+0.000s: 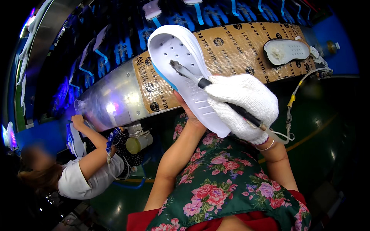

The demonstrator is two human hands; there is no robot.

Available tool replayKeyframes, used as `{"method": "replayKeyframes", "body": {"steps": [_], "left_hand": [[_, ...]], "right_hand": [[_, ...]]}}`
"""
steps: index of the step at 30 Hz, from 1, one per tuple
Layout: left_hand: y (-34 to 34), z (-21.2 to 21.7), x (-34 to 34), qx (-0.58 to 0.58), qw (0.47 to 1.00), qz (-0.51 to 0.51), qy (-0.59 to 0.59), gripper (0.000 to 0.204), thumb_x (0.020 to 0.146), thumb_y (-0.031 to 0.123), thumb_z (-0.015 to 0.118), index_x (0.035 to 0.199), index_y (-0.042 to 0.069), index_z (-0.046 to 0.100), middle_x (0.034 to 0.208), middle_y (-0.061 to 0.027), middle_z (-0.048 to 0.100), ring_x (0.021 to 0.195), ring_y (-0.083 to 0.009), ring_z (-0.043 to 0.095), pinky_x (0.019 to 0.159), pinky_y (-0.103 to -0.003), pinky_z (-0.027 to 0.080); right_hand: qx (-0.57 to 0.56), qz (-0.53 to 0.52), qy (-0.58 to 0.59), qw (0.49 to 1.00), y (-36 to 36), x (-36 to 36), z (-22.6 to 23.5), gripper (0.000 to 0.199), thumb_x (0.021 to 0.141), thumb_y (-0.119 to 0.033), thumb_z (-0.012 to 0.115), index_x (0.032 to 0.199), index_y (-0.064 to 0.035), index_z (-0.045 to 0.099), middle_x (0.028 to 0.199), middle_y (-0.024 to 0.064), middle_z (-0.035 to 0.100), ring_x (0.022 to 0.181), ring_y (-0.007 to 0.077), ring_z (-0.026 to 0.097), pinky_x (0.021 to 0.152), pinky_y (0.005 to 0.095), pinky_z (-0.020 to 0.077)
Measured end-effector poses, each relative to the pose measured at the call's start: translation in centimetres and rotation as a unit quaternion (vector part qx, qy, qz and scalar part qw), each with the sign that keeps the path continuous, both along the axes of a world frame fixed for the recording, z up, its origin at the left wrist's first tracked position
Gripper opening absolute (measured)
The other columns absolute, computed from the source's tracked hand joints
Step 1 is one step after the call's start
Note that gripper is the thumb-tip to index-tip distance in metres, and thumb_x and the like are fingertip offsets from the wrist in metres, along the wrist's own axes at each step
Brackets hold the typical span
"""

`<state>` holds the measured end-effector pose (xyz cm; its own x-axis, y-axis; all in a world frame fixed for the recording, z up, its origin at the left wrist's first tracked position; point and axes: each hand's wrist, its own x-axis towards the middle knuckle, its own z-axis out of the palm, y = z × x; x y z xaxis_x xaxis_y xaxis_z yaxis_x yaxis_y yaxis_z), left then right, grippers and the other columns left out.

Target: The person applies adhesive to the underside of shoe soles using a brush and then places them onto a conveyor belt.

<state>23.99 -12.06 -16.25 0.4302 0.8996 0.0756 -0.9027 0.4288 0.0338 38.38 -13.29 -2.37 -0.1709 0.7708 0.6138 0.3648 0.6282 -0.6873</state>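
Floral apron; white shoe over cardboard-topped bench, green floor beneath.

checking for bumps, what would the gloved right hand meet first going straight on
Likely the inside of the white shoe, brush leading the right hand; the tip may already touch it.

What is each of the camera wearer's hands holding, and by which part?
The left hand holds the white shoe piece by the left edge of its narrower half; the gloved right hand grips the brush by its black handle.
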Motion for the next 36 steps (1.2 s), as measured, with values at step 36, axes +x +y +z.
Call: {"method": "replayKeyframes", "body": {"steps": [36], "left_hand": [[3.9, 0.3, 0.0, 0.12, 0.979, -0.14, -0.082, 0.109, 0.07, 0.09, 0.059, 0.145, 0.012, 0.043, 0.135, -0.0299, 0.052, 0.121, -0.0552, 0.054, 0.09, -0.069, 0.052]], "right_hand": [[0.07, -0.045, -0.013, 0.996, -1.7, -3.5, -4.3, 0.03, 0.077, 0.0, 0.078, 0.107, -0.0046, 0.075, 0.104, 0.0162, 0.074, 0.088, 0.0309, 0.073, 0.077, 0.038, 0.0571]]}}
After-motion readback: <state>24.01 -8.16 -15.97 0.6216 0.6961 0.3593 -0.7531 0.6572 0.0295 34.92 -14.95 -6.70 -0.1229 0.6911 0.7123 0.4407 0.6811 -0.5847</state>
